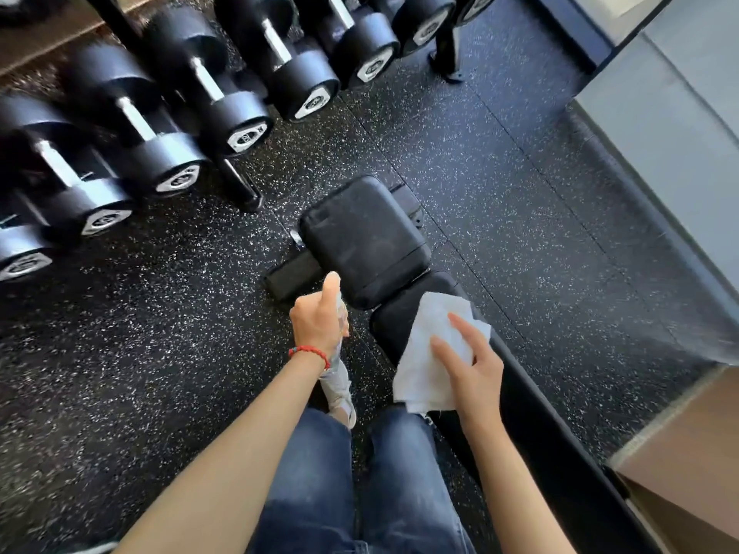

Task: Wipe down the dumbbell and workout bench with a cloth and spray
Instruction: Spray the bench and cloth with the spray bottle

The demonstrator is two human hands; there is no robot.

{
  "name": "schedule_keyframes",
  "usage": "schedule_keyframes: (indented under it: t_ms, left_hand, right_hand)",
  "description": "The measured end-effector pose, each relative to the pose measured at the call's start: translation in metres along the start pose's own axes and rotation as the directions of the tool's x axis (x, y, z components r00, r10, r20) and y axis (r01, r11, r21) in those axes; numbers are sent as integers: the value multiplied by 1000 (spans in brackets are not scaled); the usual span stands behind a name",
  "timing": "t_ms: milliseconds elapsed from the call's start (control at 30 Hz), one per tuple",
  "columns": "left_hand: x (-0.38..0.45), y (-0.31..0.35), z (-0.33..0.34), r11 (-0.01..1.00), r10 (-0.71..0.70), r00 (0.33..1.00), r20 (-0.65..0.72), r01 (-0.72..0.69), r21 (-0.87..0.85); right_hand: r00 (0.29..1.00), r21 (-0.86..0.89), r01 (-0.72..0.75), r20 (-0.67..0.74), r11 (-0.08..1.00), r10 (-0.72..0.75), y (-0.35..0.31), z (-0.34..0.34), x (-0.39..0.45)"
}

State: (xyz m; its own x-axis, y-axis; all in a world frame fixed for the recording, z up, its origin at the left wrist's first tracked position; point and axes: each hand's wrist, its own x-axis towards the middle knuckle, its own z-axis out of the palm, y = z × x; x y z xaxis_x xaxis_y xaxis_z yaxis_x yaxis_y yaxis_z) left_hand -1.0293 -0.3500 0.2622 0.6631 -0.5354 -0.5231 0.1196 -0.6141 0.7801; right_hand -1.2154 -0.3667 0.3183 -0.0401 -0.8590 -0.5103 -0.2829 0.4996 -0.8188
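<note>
Left hand (320,319): clenched round a small spray bottle (341,313), mostly hidden behind the fingers, held just beside the bench's 9 o'clock edge.
Right hand (468,359): fingers fairly straight, resting on a white cloth (430,353); whether the thumb pinches it cannot be told.
Cloth: lies on the long back pad (532,417).
Workout bench (362,239): black, seat pad at 12 o'clock of the hands.
Dumbbells (176,113): racked at 10 o'clock, well apart from both hands.
Floor (500,173): speckled black rubber.
</note>
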Motion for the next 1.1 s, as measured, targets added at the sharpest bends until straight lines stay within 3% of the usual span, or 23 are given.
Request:
schedule_keyframes:
  t_ms: [300, 667, 833, 1100]
  left_hand:
    - [38, 11, -18, 998, -58, 997, -54, 59, 18]
    - [46, 20, -43, 988, -77, 983, -164, 53, -147]
    - [36, 39, -70, 961, -93, 953, -287, 11, -275]
    - [15, 19, -143, 885, -255, 831, -495, -5, -466]
  right_hand:
    - [998, -57, 39, 56, 998, -36, -26, 35, 28]
    - [960, -150, 143, 262, 978, -100, -67, 75, 69]
    - [882, -196, 256, 448, 947, -146, -91, 109, 79]
    - [681, -220, 428, 716, 877, -153, -120, 193, 53]
